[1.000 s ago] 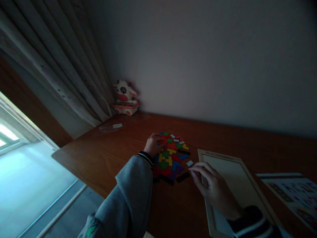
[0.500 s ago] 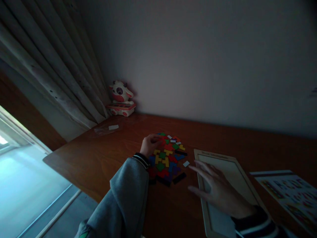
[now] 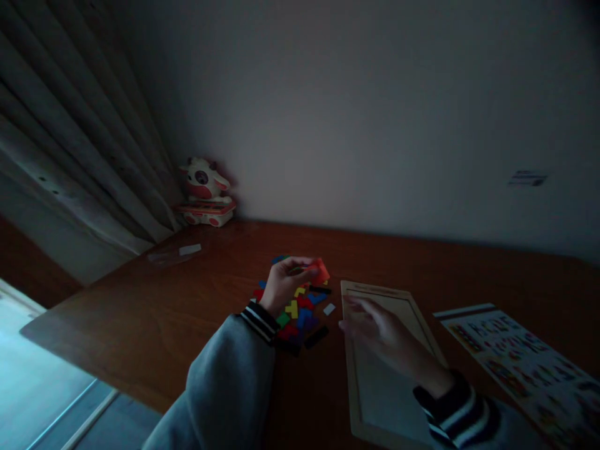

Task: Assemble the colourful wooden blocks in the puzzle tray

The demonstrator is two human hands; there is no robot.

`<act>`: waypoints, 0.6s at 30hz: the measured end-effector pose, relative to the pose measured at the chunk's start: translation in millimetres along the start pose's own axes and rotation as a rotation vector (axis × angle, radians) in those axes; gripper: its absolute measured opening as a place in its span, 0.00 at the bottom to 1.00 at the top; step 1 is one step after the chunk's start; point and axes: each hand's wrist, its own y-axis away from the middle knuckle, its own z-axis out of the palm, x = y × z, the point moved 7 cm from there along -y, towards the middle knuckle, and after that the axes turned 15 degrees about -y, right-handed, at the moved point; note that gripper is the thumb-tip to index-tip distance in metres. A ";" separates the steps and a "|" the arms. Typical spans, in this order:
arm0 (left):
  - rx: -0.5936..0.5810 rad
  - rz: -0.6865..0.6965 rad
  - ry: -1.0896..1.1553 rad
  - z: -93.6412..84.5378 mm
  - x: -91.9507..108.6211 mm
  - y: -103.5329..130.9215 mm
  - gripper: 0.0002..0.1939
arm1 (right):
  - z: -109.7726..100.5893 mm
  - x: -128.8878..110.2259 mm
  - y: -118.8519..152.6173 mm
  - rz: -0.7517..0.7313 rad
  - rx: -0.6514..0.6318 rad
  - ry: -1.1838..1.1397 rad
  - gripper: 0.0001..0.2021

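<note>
My left hand (image 3: 284,282) pinches a red-orange puzzle piece (image 3: 319,271) between thumb and fingers, raised over a spread of coloured block-shaped puzzle pieces (image 3: 304,317) on the table. Yellow, blue, green, purple, red, black and white ones lie there, and my hand and sleeve hide part of them. Above the left side of a framed wooden puzzle board (image 3: 382,387) hovers my right hand (image 3: 387,334), its fingers apart and nothing visible in them. The part of the board's inside that shows is pale and bare.
A printed sheet with colourful figures (image 3: 518,359) lies right of the board. At the back left stands a cow-shaped toy (image 3: 205,194), with a clear plastic bag (image 3: 169,255) in front. The wooden table (image 3: 140,306) meets a wall behind; a curtain (image 3: 79,137) hangs left.
My left hand has lifted a red-orange puzzle piece from the spread. My right hand stays open near the board's left side. The view has turned slightly right.
</note>
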 end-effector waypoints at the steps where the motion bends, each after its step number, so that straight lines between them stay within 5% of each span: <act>1: -0.016 0.003 0.031 14.5 3.7 2.4 0.24 | -6.8 -0.7 -2.4 0.020 0.043 -0.053 0.23; 7: -0.162 -0.026 0.195 84.9 -0.3 12.9 0.23 | -37.3 6.6 -2.8 0.040 0.176 -0.235 0.20; 18: -0.179 -0.145 0.163 90.9 -32.9 25.1 0.34 | -30.0 21.5 8.0 0.124 0.024 -0.334 0.17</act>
